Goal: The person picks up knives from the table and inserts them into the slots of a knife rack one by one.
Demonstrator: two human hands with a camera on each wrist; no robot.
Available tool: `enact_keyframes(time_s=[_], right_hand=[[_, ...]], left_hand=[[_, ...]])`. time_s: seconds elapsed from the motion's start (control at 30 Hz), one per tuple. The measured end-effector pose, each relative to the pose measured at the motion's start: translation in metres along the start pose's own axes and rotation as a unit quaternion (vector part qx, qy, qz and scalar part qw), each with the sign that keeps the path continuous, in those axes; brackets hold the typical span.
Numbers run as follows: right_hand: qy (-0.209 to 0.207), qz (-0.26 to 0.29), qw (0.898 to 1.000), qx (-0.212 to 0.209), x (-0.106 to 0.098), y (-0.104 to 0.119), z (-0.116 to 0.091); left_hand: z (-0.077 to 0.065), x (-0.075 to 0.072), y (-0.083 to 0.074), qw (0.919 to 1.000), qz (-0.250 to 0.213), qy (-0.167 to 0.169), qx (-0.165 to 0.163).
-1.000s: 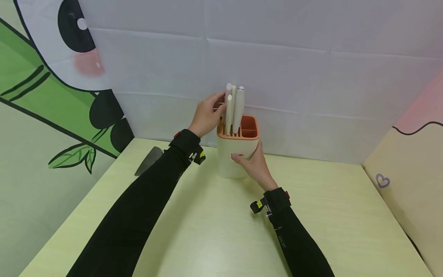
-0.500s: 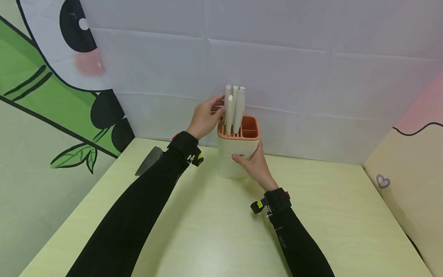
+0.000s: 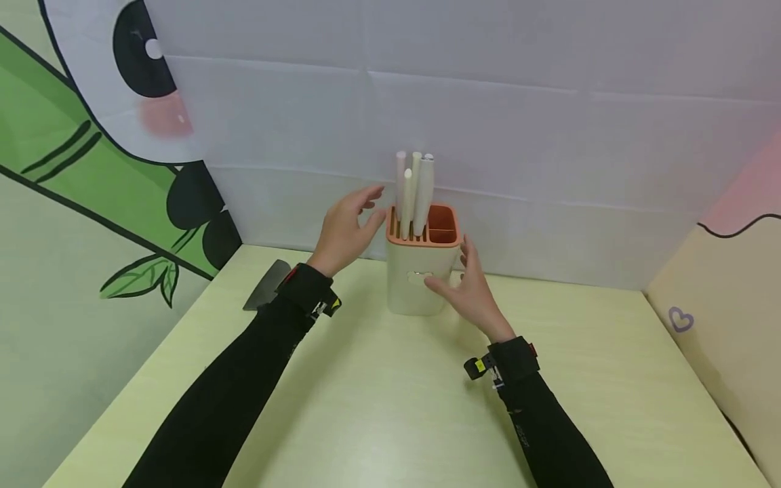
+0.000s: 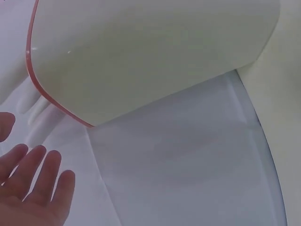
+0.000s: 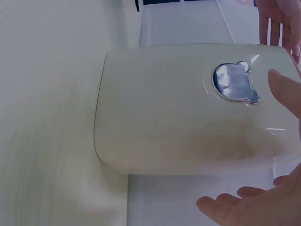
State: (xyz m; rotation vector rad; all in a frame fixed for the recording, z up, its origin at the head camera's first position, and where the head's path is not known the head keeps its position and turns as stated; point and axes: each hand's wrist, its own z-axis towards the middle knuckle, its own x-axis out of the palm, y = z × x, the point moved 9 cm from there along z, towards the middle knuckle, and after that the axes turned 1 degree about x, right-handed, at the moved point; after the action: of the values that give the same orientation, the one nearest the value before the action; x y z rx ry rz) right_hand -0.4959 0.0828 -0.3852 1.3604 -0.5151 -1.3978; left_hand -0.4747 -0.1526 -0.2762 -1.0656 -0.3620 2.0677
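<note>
A cream knife holder (image 3: 417, 285) with an orange slotted top stands upright at the back of the table, a shiny bear-shaped badge (image 5: 235, 82) on its front. Several knives with pale handles (image 3: 422, 193) stand in its left slots, blades hidden inside. My left hand (image 3: 346, 227) is just left of the handles, fingers spread and holding nothing; in the left wrist view a gap shows between the fingers and the holder. At the holder's right side my right hand (image 3: 472, 291) hovers with thumb in front and fingers apart, gripping nothing.
A grey blade-like piece (image 3: 267, 285) lies on the table (image 3: 378, 400) at the left, partly behind my left forearm. A white sheet (image 3: 488, 135) hangs right behind the holder. The holder's right side has open orange compartments (image 3: 442, 224).
My left hand has let go of the knife handles and drawn back left and down. My right hand has loosened from the holder and moved slightly right. Holder and knives stand as before.
</note>
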Motion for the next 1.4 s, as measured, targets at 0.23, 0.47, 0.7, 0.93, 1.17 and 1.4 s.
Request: enact_keyframes(time_s=[0.23, 0.47, 0.7, 0.93, 1.17, 1.4], right_hand=[[0.016, -0.058, 0.998, -0.015, -0.026, 0.014, -0.021], [0.034, -0.12, 0.991, -0.044, -0.039, 0.027, -0.048], [0.059, -0.193, 0.977, -0.066, -0.043, 0.024, -0.075], [0.068, -0.261, 0.958, -0.095, -0.041, 0.017, -0.096], [0.077, -0.312, 0.941, -0.108, -0.034, 0.014, -0.106], [0.092, -0.317, 0.939, -0.098, -0.028, 0.007, -0.11]], left_hand=[[-0.041, -0.002, 0.002, 0.9992, 0.034, 0.023, -0.006], [-0.086, -0.004, 0.005, 0.9954, 0.088, 0.035, 0.016], [-0.124, -0.008, 0.008, 0.9858, 0.153, 0.044, 0.053], [-0.15, 0.002, 0.011, 0.9716, 0.213, 0.086, 0.058], [-0.169, 0.02, 0.026, 0.9644, 0.231, 0.126, 0.03], [-0.176, 0.027, 0.04, 0.961, 0.238, 0.14, 0.005]])
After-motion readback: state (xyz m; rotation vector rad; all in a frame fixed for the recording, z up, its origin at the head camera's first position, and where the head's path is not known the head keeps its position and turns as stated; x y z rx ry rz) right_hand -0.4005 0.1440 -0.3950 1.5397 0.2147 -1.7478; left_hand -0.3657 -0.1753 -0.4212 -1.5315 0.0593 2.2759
